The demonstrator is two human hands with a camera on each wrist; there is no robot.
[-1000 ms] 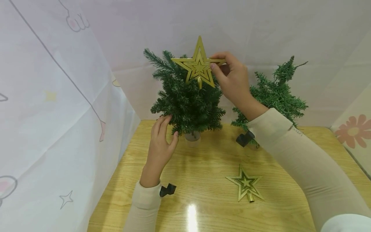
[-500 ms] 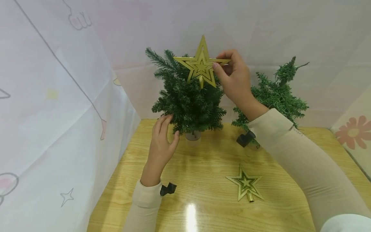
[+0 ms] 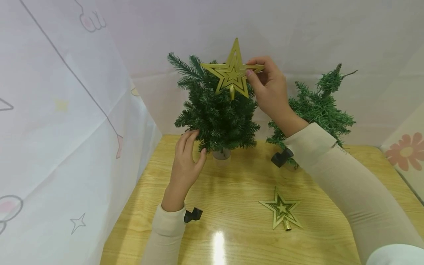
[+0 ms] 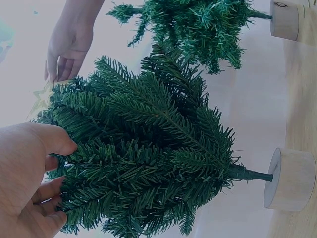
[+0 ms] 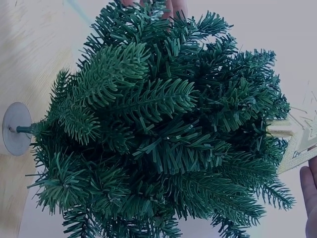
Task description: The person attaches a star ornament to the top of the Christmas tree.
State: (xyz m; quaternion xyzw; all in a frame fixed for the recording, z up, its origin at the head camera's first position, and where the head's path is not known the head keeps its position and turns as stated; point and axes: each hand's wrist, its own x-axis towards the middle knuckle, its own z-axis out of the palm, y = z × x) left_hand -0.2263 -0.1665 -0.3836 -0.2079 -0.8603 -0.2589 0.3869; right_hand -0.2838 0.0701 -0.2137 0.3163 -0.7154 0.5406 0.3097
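Note:
My right hand (image 3: 271,86) pinches the right point of a gold star tree topper (image 3: 233,73) between thumb and fingers. The star stands upright at the top of a dark green artificial Christmas tree (image 3: 215,117). In the right wrist view the topper's tube (image 5: 281,128) reaches the upper branches; whether a twig is inside it is hidden. At the tree's left side, my left hand (image 3: 183,165) is cupped, its fingertips against the branches. The left wrist view has that hand's thumb (image 4: 62,141) and fingers apart around the foliage.
A second, thinner green tree (image 3: 321,110) stands on the right, partly behind my right forearm. Another gold star topper (image 3: 281,209) lies on the wooden table (image 3: 232,191). A printed cloth (image 3: 82,147) hangs on the left, and pale cloth covers the back.
The held star and my right hand have shifted slightly right and upward in the head view, which itself has moved a little. My left hand keeps its place by the tree.

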